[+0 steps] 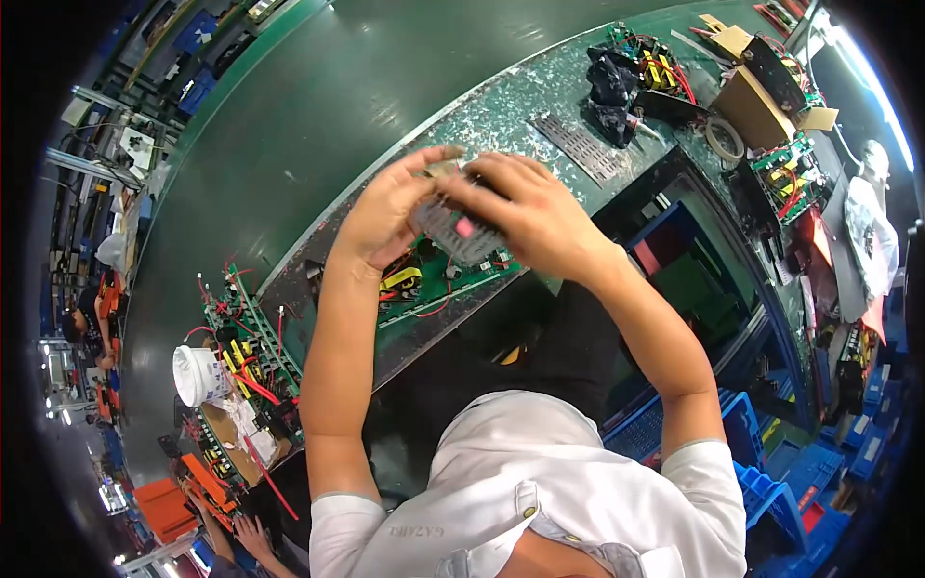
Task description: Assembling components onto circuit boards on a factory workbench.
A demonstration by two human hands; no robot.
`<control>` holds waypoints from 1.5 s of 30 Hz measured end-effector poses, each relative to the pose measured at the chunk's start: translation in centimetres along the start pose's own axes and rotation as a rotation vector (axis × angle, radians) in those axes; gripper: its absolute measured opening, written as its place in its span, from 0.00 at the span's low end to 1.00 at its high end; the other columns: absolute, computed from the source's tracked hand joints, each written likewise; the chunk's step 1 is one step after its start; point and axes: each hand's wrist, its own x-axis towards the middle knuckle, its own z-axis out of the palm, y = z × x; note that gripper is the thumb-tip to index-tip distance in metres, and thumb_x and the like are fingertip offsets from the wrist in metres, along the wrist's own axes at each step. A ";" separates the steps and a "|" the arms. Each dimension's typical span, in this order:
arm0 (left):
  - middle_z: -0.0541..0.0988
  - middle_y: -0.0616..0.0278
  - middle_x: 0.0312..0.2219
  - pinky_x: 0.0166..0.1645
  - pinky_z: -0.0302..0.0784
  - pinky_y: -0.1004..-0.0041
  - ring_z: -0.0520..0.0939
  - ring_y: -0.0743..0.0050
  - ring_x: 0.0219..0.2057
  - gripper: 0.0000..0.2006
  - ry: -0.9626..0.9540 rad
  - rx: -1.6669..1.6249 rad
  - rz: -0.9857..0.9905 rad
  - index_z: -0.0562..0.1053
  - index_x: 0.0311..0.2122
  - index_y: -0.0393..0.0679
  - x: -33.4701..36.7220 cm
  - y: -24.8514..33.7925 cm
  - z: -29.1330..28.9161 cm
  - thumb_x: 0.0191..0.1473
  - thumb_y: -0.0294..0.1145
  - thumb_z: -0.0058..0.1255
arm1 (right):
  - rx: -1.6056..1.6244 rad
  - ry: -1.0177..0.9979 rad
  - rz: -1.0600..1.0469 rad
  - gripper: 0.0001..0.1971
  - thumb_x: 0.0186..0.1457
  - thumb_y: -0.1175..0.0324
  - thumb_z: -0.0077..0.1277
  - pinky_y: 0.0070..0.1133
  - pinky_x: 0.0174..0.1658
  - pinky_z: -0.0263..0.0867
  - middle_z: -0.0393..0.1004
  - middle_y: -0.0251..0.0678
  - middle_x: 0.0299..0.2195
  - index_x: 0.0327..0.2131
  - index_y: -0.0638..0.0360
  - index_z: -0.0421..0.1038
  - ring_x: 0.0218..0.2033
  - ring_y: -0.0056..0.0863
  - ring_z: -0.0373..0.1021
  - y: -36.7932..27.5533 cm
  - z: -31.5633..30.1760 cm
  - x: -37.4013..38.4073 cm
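Above the bench, my two hands are together around a grey slotted plate point(461, 237) with a pink spot on it; it is partly covered and blurred. My left hand point(383, 214) curls round its left side, fingertips at the top and thumb below. Over its upper right side, my right hand point(540, 214) has its fingers bent and pressed in. A small yellowish piece point(442, 170) shows between the fingertips, too smeared to name. Below the plate a green circuit board point(461, 286) with yellow-wrapped parts and red wires lies on the bench.
A second slotted plate point(578, 146) lies on the worn green bench point(520, 108). Circuit boards point(665, 75), a tape roll point(723, 140) and cardboard point(753, 108) crowd the right. More boards point(246, 332) and a white bucket point(199, 376) are left. A co-worker's hands point(252, 539) show lower left.
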 end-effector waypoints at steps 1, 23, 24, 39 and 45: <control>0.79 0.55 0.43 0.42 0.79 0.72 0.82 0.72 0.39 0.20 0.135 0.126 0.047 0.64 0.58 0.37 0.1 -0.2 -0.5 0.62 0.29 0.47 | 0.221 0.011 0.171 0.35 0.48 0.77 0.57 0.33 0.53 0.65 0.70 0.40 0.47 0.61 0.46 0.61 0.51 0.38 0.69 0.4 0.0 -0.4; 0.83 0.60 0.33 0.39 0.76 0.74 0.83 0.71 0.34 0.12 0.408 0.863 0.219 0.80 0.41 0.39 4.1 -5.0 -2.4 0.52 0.31 0.61 | 1.282 0.110 1.138 0.27 0.63 0.53 0.49 0.25 0.45 0.71 0.73 0.32 0.46 0.60 0.56 0.60 0.41 0.27 0.75 1.7 4.1 -0.9; 0.83 0.60 0.32 0.38 0.76 0.74 0.83 0.71 0.34 0.11 0.389 0.899 0.316 0.80 0.41 0.39 4.0 -5.1 -2.5 0.52 0.30 0.61 | 1.240 0.099 1.123 0.26 0.63 0.54 0.50 0.25 0.44 0.71 0.73 0.31 0.45 0.59 0.55 0.61 0.41 0.27 0.75 1.6 4.1 -0.8; 0.80 0.60 0.29 0.32 0.73 0.75 0.80 0.72 0.29 0.08 0.348 1.118 0.571 0.80 0.38 0.36 3.6 -4.7 -1.5 0.51 0.23 0.58 | 0.704 0.084 0.986 0.26 0.62 0.54 0.49 0.26 0.45 0.68 0.74 0.38 0.47 0.60 0.56 0.63 0.44 0.32 0.72 1.8 6.3 -0.8; 0.80 0.55 0.29 0.34 0.75 0.72 0.81 0.61 0.29 0.07 0.296 1.411 0.728 0.78 0.36 0.34 3.1 -4.3 -2.2 0.49 0.21 0.56 | 0.348 -0.052 0.911 0.29 0.62 0.56 0.46 0.36 0.52 0.63 0.69 0.59 0.43 0.63 0.60 0.56 0.45 0.56 0.68 -0.9 5.2 0.8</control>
